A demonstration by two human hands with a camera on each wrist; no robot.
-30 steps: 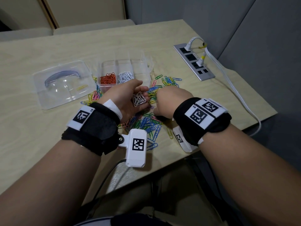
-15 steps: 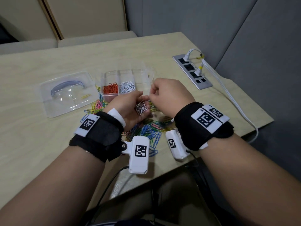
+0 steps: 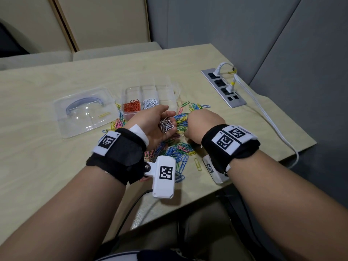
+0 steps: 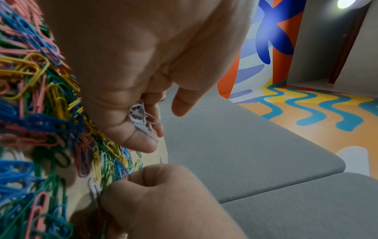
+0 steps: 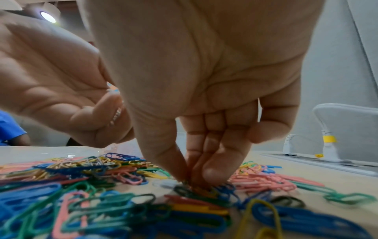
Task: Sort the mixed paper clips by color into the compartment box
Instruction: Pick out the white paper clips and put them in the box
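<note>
Pale wood table [image 3: 56, 166] carries the work. White clips [image 3: 166, 124] are cupped in the curled left hand [image 3: 154, 125]; the right hand [image 3: 203, 125] pinches down into the mixed pile [image 3: 178, 149], apparently on another white clip [image 4: 94, 187]. One clip should be lifted cleanly, untangled, before the handful is emptied onto the white heap in the compartment box [image 3: 169, 87].
</note>
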